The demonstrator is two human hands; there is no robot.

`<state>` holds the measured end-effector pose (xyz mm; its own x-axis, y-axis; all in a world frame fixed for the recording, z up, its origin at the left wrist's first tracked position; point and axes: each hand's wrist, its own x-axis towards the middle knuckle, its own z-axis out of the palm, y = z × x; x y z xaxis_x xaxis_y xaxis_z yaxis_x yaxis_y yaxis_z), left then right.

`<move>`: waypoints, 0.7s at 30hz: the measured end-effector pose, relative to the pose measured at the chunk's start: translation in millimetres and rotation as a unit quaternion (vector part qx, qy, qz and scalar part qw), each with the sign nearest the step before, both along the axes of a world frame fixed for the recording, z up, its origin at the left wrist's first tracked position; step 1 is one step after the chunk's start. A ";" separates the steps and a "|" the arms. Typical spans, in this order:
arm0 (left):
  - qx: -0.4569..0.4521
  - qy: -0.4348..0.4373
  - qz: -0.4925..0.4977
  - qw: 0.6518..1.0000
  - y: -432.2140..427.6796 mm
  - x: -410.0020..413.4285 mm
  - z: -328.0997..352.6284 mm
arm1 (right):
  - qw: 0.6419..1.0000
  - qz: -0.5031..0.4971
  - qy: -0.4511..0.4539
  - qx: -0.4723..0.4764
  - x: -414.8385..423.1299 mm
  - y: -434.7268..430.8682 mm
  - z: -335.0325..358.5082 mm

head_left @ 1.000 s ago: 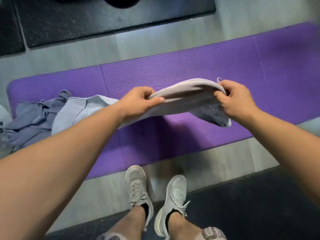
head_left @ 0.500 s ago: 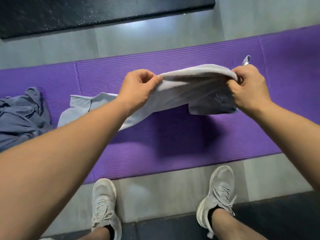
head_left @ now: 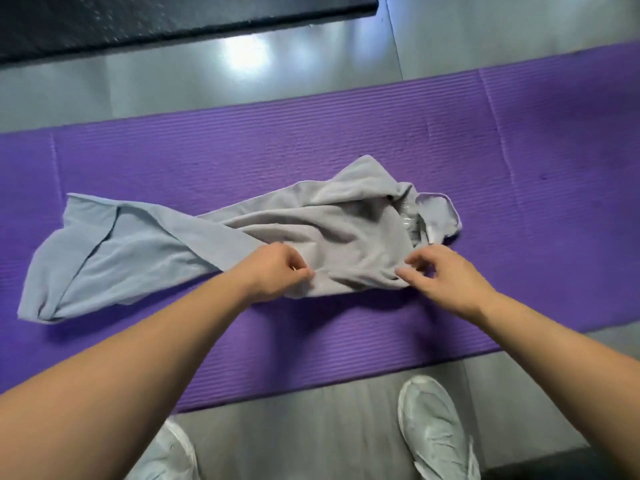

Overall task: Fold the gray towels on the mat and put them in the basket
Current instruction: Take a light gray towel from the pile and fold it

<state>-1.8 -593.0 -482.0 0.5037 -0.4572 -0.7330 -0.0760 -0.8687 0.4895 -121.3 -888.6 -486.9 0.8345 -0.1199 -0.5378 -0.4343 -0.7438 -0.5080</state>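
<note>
Two hands work a crumpled gray towel (head_left: pixel 329 230) on a purple yoga mat (head_left: pixel 519 133): the left hand (head_left: pixel 277 271) pinches its near edge, while the right hand (head_left: pixel 446 278) is loosely spread, one fingertip touching the cloth.

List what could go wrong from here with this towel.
1. The gray towel lies bunched and twisted on the purple mat; folding it as it is would likely trap creases.
2. Its end to the person's left has a flap doubled over, so the edges may not line up.
3. The left hand pinches only the near edge and the right hand has no clear hold; a pull could drag the cloth instead of flattening it.
</note>
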 end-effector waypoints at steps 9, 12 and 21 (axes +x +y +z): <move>-0.101 -0.158 0.041 0.981 -49.1 31.9 -1.2 | 0.991 -0.119 -0.052 -0.012 7.6 -29.8 -14.4; -0.142 -0.089 0.082 0.982 -89.7 40.4 -8.4 | 0.977 -0.173 -0.122 -0.001 34.7 -55.3 -17.8; -0.156 -0.211 0.098 0.960 -150.4 35.7 -46.2 | 0.987 -0.053 -0.150 -0.002 86.1 -65.1 -48.2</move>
<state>33.9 -743.4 -528.2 0.8247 -0.4867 -0.2882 -0.1742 -0.7033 0.6892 -35.2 -953.7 -535.1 0.9391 -0.2159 -0.2674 -0.3395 -0.7042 -0.6236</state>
